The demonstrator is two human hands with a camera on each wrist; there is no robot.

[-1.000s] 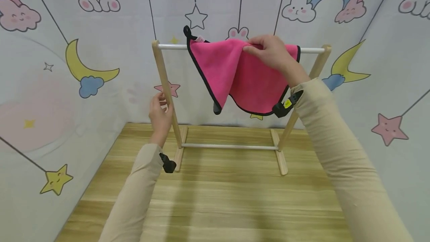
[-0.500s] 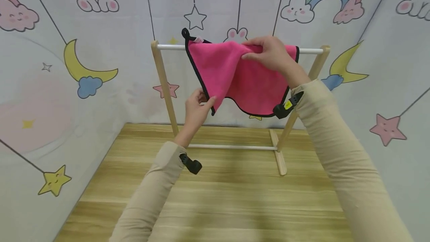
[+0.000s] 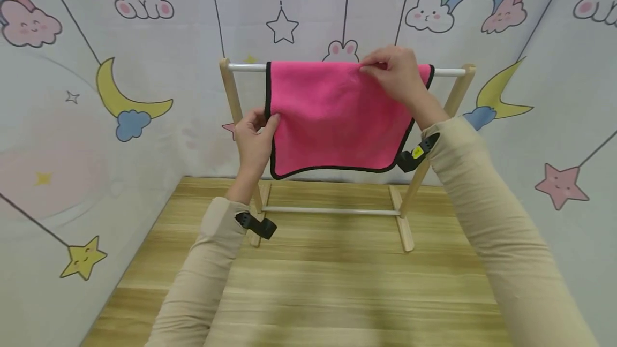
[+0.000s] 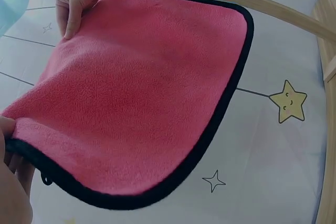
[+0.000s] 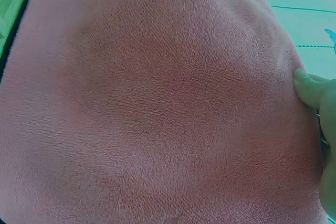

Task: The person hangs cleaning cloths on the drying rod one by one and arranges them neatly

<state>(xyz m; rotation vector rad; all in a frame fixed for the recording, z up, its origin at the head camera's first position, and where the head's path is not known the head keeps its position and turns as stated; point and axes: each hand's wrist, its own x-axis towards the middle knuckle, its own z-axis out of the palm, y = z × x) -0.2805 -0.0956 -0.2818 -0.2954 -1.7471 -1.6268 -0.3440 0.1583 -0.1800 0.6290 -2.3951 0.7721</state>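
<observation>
A pink towel (image 3: 328, 117) with black edging hangs over the white top rail (image 3: 248, 68) of a small wooden rack, its front side spread out almost flat. My left hand (image 3: 255, 141) pinches the towel's left edge partway down, thumb in front and fingers behind. At the rail, my right hand (image 3: 397, 76) pinches the upper part of the cloth right of its middle. In the left wrist view, a black loop (image 4: 46, 178) shows below the edging near that hand (image 4: 11, 192). The towel (image 5: 157, 98) fills most of the right wrist view, with my right thumb (image 5: 310, 88) against it.
The rack's wooden posts (image 3: 455, 92) stand on flat feet (image 3: 405, 233), joined by a lower white bar (image 3: 332, 210). A wood-grain tabletop (image 3: 347, 288) lies below. White walls (image 3: 193, 36) with cartoon prints stand behind and at both sides.
My left hand has gone from the left post to the towel's folded corner, then drawn the edge out leftward, straightening the front. The right hand stays at the rail, its fingers now closer together.
</observation>
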